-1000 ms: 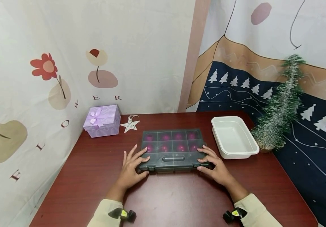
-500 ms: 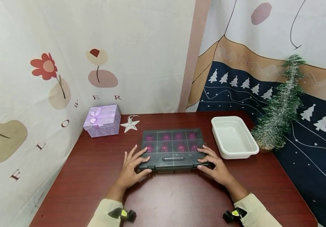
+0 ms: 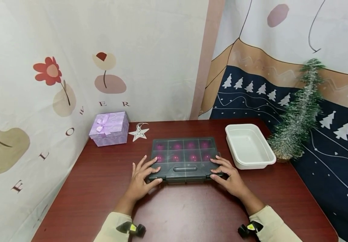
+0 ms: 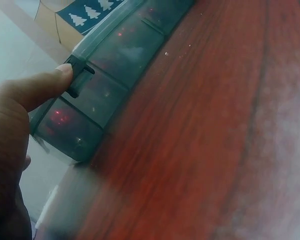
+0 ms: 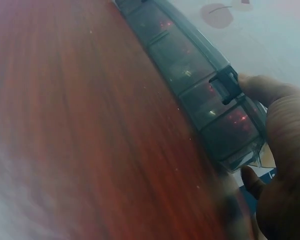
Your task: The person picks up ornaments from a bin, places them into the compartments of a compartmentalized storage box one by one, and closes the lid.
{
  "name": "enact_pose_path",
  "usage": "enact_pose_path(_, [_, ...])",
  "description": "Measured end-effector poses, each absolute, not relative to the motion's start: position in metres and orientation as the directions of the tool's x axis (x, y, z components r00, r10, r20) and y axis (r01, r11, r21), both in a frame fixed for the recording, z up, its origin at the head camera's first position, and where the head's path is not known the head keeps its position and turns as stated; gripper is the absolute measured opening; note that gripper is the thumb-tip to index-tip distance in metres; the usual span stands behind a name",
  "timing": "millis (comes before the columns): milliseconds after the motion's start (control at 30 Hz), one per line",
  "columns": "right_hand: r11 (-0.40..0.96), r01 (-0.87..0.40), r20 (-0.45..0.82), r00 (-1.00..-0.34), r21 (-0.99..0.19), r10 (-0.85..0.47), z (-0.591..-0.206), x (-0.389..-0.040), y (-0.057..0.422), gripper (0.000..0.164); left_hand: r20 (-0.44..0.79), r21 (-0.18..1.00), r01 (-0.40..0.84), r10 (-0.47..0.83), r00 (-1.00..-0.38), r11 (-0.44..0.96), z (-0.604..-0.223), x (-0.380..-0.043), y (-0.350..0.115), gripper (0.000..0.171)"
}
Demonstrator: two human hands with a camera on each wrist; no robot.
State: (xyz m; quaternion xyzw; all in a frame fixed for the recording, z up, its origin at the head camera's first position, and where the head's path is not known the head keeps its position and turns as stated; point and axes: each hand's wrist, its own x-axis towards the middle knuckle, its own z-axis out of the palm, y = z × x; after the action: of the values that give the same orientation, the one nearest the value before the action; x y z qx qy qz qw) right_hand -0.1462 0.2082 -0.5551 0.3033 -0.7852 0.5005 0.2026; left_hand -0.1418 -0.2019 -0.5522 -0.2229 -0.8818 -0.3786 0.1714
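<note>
A dark translucent compartment box (image 3: 184,168) lies flat on the table with its lid down. Several shiny pink-red balls (image 3: 193,157) show through the lid, each in its own compartment. My left hand (image 3: 139,181) grips the box's front left corner, fingertips on the lid, its thumb against the left latch (image 4: 79,75). At the front right corner, my right hand (image 3: 231,178) holds the box likewise, its thumb at the right latch (image 5: 226,86). Each wrist view shows mainly the thumb; most of the other fingers are hidden there.
On the brown table (image 3: 180,211), a white tray (image 3: 249,164) stands to the right of the box, beside a frosted artificial Christmas tree (image 3: 298,114). A lilac gift box (image 3: 110,129) and a white star ornament (image 3: 139,132) are at the back left. Printed cloth hangs behind.
My left thumb has shifted slightly up and right along the box's front edge to the left latch. The right hand and the box have stayed nearly still.
</note>
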Motion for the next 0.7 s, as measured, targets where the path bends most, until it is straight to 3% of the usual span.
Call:
enact_pose_path(533, [0.291,-0.617,0.553,-0.786,-0.731,-0.276,-0.5595,-0.142,0.2093,0.031,0.514,0.555,0.554,0.268,-0.815,0.621,-0.5565,-0.1372,-0.2044,0.042])
enact_pose_path(700, [0.335,-0.641,0.567,-0.768,-0.691,-0.299,-0.5536,-0.1369,0.2101,0.034,0.535,0.488,0.55,0.266,-0.802,0.678,-0.5534,-0.1349,-0.2056,0.057])
